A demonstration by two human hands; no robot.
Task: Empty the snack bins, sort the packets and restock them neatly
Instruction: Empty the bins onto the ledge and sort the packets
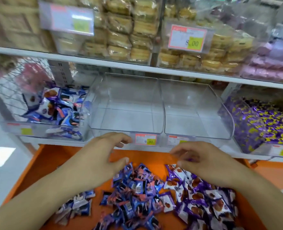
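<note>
Head view: two bins emptied on shelf; packets in sorted piles on orange counter. Our left hand and right hand hover spread, holding nothing. Next, we judge: scoop one pile, restock.

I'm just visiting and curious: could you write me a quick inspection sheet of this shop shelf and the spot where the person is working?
Surface: orange flat surface below the shelf, carrying loose packets.
Job's things: two empty clear plastic bins; pile of blue-and-pink snack packets; pile of purple-and-white snack packets; small pile of blue-and-white packets.
Clutter: mixed blue packets in the left clear bin.
Hands: left hand and right hand above the piles, fingers relaxed, holding nothing.
Cables: nothing seen.
Surroundings: purple-and-yellow wrapped sweets at right; wrapped pastries on the upper shelf; price tags.
</note>
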